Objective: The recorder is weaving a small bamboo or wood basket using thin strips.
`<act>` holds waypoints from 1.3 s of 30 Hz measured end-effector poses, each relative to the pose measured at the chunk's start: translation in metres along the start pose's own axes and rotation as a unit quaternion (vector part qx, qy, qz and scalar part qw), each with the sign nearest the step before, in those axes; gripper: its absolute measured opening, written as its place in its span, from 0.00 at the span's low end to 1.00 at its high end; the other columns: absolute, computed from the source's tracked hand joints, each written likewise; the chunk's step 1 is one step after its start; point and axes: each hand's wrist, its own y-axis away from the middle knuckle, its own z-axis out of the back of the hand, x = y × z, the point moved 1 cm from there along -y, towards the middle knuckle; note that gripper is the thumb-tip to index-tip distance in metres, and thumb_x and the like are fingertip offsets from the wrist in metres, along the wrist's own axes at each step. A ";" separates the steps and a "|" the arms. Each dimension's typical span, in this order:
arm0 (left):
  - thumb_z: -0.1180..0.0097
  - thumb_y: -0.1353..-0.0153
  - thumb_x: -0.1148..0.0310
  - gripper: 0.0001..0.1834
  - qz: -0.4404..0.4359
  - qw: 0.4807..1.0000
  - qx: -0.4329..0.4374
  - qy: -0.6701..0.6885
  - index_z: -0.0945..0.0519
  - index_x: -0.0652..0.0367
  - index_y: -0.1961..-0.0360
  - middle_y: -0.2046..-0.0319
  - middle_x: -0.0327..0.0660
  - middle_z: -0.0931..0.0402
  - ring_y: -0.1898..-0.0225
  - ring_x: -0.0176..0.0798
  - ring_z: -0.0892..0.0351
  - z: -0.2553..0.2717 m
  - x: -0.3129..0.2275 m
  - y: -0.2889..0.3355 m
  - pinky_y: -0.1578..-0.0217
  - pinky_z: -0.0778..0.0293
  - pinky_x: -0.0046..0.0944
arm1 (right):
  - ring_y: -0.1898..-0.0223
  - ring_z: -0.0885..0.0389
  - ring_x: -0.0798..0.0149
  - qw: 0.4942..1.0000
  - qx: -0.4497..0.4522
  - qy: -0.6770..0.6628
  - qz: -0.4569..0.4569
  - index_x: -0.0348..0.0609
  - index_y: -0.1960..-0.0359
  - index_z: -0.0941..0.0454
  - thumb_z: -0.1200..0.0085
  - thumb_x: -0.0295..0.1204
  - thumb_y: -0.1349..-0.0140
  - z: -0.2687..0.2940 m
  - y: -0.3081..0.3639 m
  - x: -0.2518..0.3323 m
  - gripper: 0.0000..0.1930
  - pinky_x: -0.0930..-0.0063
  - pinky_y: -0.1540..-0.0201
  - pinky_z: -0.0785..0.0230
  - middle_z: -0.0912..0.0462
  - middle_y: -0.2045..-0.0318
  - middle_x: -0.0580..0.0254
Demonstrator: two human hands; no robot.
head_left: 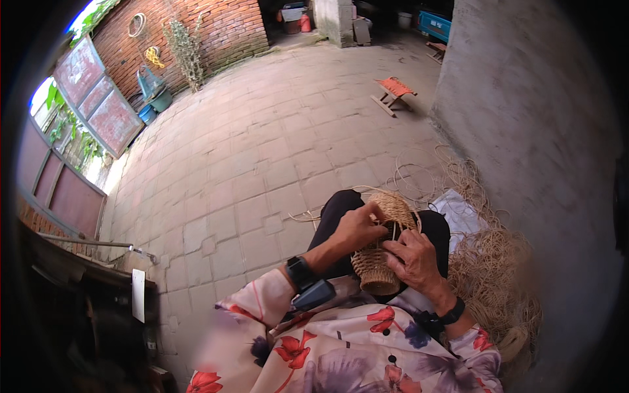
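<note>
A small woven basket (378, 270) of tan cord lies across my lap, its round base toward me. Its far part curves up beyond my fingers, and loose strands stick out around the opening. My left hand (357, 230) grips the basket's left side near the opening, thumb and fingers bent in. From the right, my right hand (413, 261) has its fingertips pinched on a thin cord strand (395, 230) at the same opening. The exact crossing of the strands between my fingers is too small to make out.
A big tangled heap of tan cord (495, 268) lies at my right, with a white sheet (457, 213) partly under it. A grey wall (524, 118) rises beyond. A folding stool (394, 92) with an orange seat stands ahead on the paved floor (262, 150).
</note>
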 end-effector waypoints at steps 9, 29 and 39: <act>0.48 0.51 0.71 0.13 0.022 0.993 -0.094 -0.069 0.23 0.62 0.63 0.79 0.48 0.23 0.75 0.47 0.21 0.016 0.023 0.052 0.71 0.26 0.44 | 0.77 0.30 0.70 0.963 -0.162 -0.150 -0.156 0.40 0.61 0.21 0.45 0.22 0.42 0.007 0.026 -0.038 0.07 0.77 0.73 0.35 0.28 0.70 0.63; 0.53 0.49 0.78 0.14 -0.050 0.998 -0.024 -0.041 0.19 0.59 0.63 0.77 0.48 0.22 0.76 0.43 0.21 -0.011 -0.007 0.053 0.71 0.25 0.39 | 0.79 0.37 0.74 0.610 -0.314 -0.685 -0.245 0.44 0.58 0.26 0.51 0.30 0.37 0.064 0.077 -0.176 0.08 0.69 0.66 0.30 0.42 0.84 0.76; 0.48 0.51 0.70 0.06 -0.042 0.968 -0.234 -0.083 0.23 0.58 0.72 0.75 0.48 0.23 0.74 0.51 0.23 0.036 0.063 0.037 0.71 0.29 0.49 | 0.72 0.27 0.76 0.763 -0.254 -0.269 -0.529 0.43 0.53 0.27 0.49 0.44 0.35 0.085 0.162 -0.194 0.19 0.80 0.71 0.34 0.25 0.71 0.72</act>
